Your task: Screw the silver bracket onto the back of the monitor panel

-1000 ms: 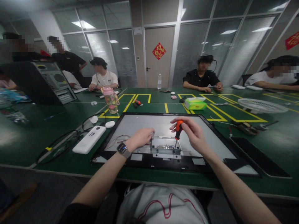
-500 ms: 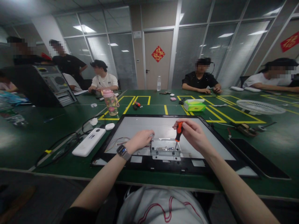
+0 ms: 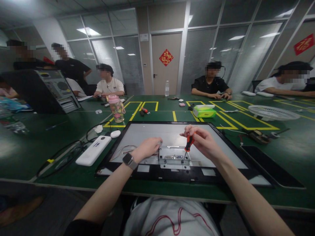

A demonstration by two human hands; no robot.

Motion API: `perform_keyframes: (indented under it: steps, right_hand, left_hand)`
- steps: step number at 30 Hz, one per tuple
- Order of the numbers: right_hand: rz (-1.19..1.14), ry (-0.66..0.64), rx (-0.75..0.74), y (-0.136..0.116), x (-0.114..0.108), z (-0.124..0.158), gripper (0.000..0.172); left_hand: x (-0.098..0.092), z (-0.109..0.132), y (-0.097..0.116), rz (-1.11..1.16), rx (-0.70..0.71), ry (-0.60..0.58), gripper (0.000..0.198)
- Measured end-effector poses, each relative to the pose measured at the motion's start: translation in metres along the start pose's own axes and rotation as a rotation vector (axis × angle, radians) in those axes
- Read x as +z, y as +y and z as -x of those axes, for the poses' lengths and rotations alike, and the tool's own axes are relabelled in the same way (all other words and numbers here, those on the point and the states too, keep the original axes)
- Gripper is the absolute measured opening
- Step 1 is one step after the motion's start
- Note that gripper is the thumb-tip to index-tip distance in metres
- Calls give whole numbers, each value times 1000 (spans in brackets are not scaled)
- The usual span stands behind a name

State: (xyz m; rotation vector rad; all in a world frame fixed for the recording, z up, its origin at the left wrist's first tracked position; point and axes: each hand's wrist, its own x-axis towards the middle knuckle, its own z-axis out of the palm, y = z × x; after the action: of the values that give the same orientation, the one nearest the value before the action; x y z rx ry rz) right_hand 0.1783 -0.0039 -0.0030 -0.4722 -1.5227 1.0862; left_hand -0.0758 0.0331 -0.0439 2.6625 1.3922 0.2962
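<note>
A black-framed panel (image 3: pixel 172 136) lies flat on the green table, with a metal bracket (image 3: pixel 172 152) near its front edge. My right hand (image 3: pixel 203 139) grips an orange and black screwdriver (image 3: pixel 189 142), its tip down at the bracket's right part, where connectors show. The screwdriver leans slightly. My left hand (image 3: pixel 147 147), with a watch on the wrist, rests at the bracket's left side; its fingers are bent against the bracket's edge, and their tips are partly hidden. Thin wires (image 3: pixel 125 150) lie on the panel left of that hand.
Left of the panel are a white power bank (image 3: pixel 94 150), black cables and a floral bottle (image 3: pixel 116 109). A computer case (image 3: pixel 41 90) stands farther left. A tissue pack (image 3: pixel 204 111) is behind; a black slab (image 3: pixel 272 165) lies right. Several people sit or stand around.
My right hand's fingers have shifted round the screwdriver handle, and the handle tilts a little more. The tip stays at the bracket. My left hand has hardly moved.
</note>
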Motion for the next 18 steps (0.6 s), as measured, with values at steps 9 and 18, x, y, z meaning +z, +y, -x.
perform_keyframes:
  steps: [9, 18]
  right_hand:
    - [-56, -22, 7, -1, -1, 0, 19]
    - [-67, -89, 101, -5, -3, 2, 25]
  left_hand:
    - [1, 0, -1, -6, -1, 8, 29]
    - [1, 0, 0, -9, -7, 5, 29]
